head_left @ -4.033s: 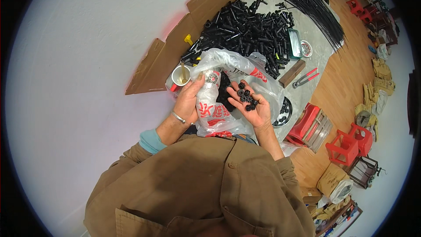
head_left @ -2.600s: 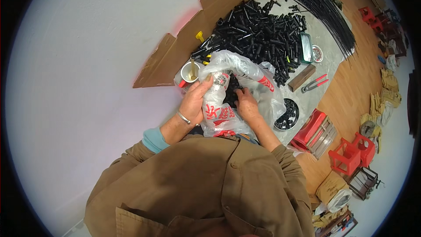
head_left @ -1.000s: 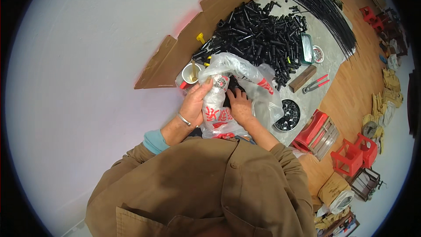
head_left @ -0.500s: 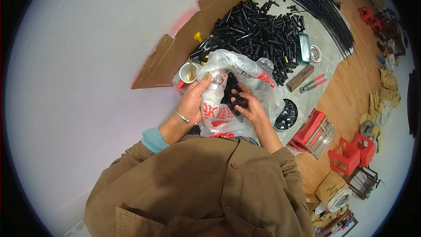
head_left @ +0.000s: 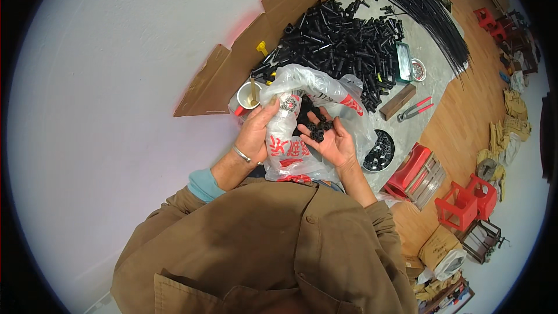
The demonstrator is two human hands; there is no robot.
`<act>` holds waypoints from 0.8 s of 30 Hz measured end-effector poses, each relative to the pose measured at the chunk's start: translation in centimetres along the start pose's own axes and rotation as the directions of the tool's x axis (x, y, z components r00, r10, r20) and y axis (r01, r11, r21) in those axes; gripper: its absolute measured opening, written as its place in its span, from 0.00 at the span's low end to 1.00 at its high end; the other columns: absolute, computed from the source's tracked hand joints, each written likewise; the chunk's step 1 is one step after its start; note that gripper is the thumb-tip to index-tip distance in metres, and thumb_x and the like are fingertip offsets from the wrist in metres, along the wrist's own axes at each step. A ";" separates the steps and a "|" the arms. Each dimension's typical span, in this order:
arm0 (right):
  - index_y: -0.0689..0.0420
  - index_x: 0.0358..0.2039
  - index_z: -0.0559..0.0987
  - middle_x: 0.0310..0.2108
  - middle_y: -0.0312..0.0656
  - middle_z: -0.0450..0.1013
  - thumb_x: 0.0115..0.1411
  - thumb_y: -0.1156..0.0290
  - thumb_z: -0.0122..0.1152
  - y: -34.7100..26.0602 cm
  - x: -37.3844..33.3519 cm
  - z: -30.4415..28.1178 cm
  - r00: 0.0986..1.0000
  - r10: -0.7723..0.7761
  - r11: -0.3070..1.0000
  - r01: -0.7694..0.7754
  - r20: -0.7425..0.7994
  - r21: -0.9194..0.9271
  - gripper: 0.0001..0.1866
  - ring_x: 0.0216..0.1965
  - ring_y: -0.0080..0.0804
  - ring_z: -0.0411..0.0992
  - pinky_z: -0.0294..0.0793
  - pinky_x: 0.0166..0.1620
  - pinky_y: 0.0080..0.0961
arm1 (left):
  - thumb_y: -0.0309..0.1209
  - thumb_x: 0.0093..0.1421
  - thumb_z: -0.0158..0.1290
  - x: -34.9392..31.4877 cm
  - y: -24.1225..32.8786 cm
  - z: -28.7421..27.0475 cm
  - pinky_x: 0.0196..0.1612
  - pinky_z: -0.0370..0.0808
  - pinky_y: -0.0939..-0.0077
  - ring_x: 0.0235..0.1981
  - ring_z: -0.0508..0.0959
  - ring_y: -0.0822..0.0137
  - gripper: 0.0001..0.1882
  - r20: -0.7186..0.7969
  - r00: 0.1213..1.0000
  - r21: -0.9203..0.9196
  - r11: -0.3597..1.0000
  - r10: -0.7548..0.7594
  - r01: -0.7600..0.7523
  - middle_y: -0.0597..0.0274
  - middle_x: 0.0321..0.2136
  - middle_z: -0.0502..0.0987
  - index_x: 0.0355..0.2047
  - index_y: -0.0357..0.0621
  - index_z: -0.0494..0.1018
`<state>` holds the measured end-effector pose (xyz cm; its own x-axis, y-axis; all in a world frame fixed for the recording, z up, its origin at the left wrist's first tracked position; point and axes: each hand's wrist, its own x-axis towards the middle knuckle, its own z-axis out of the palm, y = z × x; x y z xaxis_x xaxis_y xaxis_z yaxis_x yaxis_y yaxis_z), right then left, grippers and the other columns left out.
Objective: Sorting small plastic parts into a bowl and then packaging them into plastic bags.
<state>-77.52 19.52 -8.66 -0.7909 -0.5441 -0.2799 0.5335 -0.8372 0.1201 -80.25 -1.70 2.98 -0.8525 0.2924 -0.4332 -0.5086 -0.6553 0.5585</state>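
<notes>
A white translucent plastic bag (head_left: 296,168) with red print stands in front of me with its mouth wide apart. My left hand (head_left: 253,135) grips the bag's left rim, thumb over the edge. Inside the mouth, palm up, is my right hand (head_left: 337,147); a small heap of little round black plastic parts (head_left: 318,131) rests on its fingers and palm. More black parts (head_left: 303,110) fill the bag behind the fingers, partly hidden by the hand and plastic. Just right of the bag sits a round bowl (head_left: 379,150) of small dark pieces.
Beyond the bag, a large pile of black tubular fittings (head_left: 343,40) covers the table against a cardboard barrier (head_left: 212,84). Red-handled pincers (head_left: 415,110), a wooden block (head_left: 397,103) and a white cup (head_left: 246,100) lie around it. Long black rods (head_left: 433,20) extend far right. Red stools (head_left: 456,206) stand on the floor.
My right hand has turned from reaching into the bag to palm up, and now carries several small black parts. My left hand keeps the same grip on the bag.
</notes>
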 end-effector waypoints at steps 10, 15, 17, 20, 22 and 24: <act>0.46 0.63 0.63 0.64 0.48 0.57 0.70 0.54 0.34 0.6 -1.0 0.4 1.000 -0.011 1.000 0.011 0.017 -0.004 0.24 0.64 0.66 0.53 0.54 0.62 0.65 | 0.38 0.69 0.44 -0.1 -0.1 -0.8 0.47 0.77 0.67 0.43 0.78 0.63 0.20 0.014 1.000 -0.022 1.000 -0.001 0.002 0.55 0.46 0.75 0.56 0.39 0.64; 0.47 0.64 0.61 0.61 0.48 0.62 0.71 0.54 0.33 0.5 -1.5 0.0 1.000 -0.008 1.000 0.008 0.010 -0.007 0.25 0.59 0.66 0.60 0.60 0.58 0.64 | 0.38 0.69 0.44 -0.3 -0.2 -0.7 0.47 0.77 0.67 0.43 0.78 0.63 0.20 -0.008 1.000 -0.011 1.000 -0.001 0.001 0.54 0.46 0.75 0.56 0.38 0.64; 0.48 0.64 0.61 0.60 0.48 0.63 0.71 0.53 0.33 0.2 -1.8 -0.2 1.000 -0.005 1.000 0.006 0.027 -0.026 0.25 0.58 0.66 0.61 0.62 0.57 0.63 | 0.37 0.69 0.44 -0.3 0.0 -0.5 0.47 0.77 0.67 0.43 0.78 0.63 0.20 0.004 1.000 -0.023 1.000 -0.010 0.010 0.54 0.46 0.75 0.56 0.38 0.64; 0.49 0.64 0.59 0.60 0.49 0.63 0.71 0.53 0.33 0.3 -2.2 0.2 0.999 -0.011 0.998 0.014 0.036 -0.063 0.25 0.56 0.66 0.63 0.65 0.55 0.62 | 0.37 0.69 0.44 -0.3 0.1 -0.3 0.47 0.77 0.67 0.44 0.78 0.63 0.20 0.017 1.000 0.006 1.000 0.009 -0.009 0.54 0.46 0.75 0.56 0.38 0.64; 0.49 0.64 0.59 0.60 0.50 0.63 0.71 0.53 0.33 0.3 -2.5 0.8 0.999 -0.028 0.996 0.030 0.025 -0.084 0.26 0.56 0.65 0.64 0.67 0.55 0.62 | 0.36 0.68 0.45 -0.3 0.2 -0.2 0.47 0.77 0.67 0.44 0.78 0.63 0.20 0.008 1.000 0.056 0.998 0.009 -0.009 0.54 0.46 0.75 0.56 0.38 0.64; 0.51 0.63 0.59 0.60 0.51 0.63 0.70 0.53 0.35 0.2 -2.9 1.2 0.997 -0.045 0.995 0.051 0.060 -0.090 0.25 0.56 0.65 0.63 0.67 0.55 0.61 | 0.36 0.68 0.45 -0.4 0.3 -0.2 0.48 0.76 0.66 0.44 0.78 0.63 0.20 0.002 1.000 0.107 0.994 0.006 -0.006 0.55 0.47 0.75 0.56 0.38 0.64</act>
<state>-75.46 20.82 -6.73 -0.8309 -0.5079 -0.2273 0.5176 -0.8554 0.0197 -80.06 -2.09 3.18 -0.8558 0.2898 -0.4285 -0.5132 -0.5790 0.6335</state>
